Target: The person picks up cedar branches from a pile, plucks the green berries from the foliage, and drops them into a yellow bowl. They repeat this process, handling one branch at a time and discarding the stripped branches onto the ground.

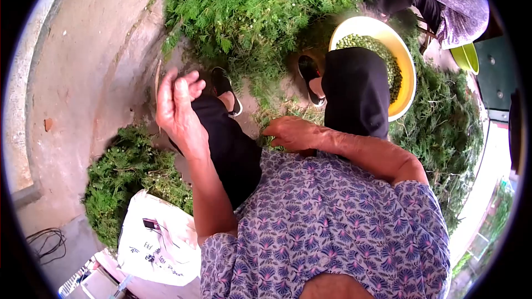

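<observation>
My left hand (pixel 180 112) is raised over my left knee, its fingers apart and loosely bent, with nothing visible in it. My right hand (pixel 293 133) rests low in front of my lap, its fingers curled inward. Whatever those fingers may hold is hidden from view. Beyond both hands lies a large heap of green leafy sprigs (pixel 249 16) with small pale berries. A yellow basin (pixel 409 72) partly filled with small green berries (pixel 368 46) stands past my right knee, which covers some of it.
More cut greenery (pixel 122 171) lies at left, and another pile (pixel 443 127) at right. A white sack (pixel 166 243) with dark writing carries a small dark device (pixel 151 224). Another person (pixel 457 8) sits at upper right, near a lime-green basin (pixel 465 57). Black cable (pixel 47 243) lies at lower left.
</observation>
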